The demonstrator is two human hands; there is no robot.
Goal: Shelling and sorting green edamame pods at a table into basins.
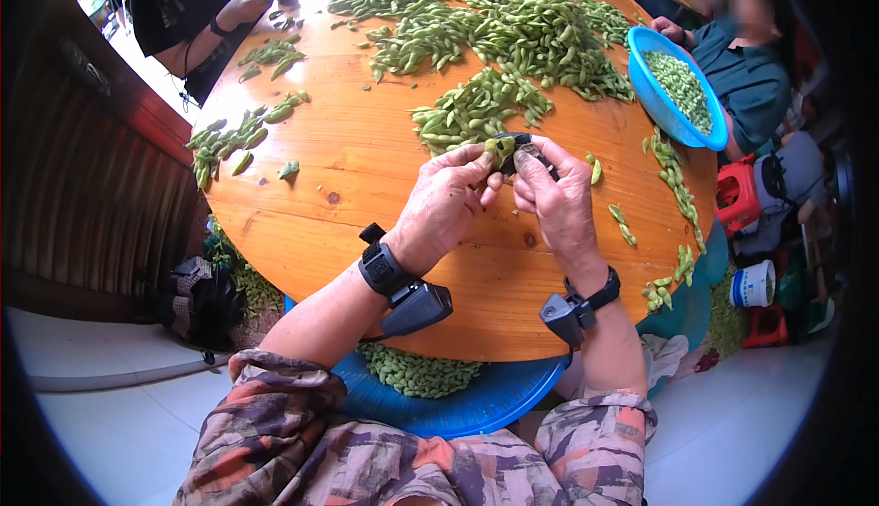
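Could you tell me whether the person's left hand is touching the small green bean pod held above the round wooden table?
Touching. The head view shows the left hand pinching the small green bean pod between its fingertips, with no gap.

— What is the surface [366, 167] you work on made of?
— Your round surface is varnished wood, smooth, with a soft gloss and dark knots.
— And the basins?
— The blue basin [655, 94] looks like glossy plastic, as does the one in your lap [476, 405]. The wrist bands [385, 268] seem matt black plastic, though the view is small. Your sleeves [275, 414] are matt printed cloth.
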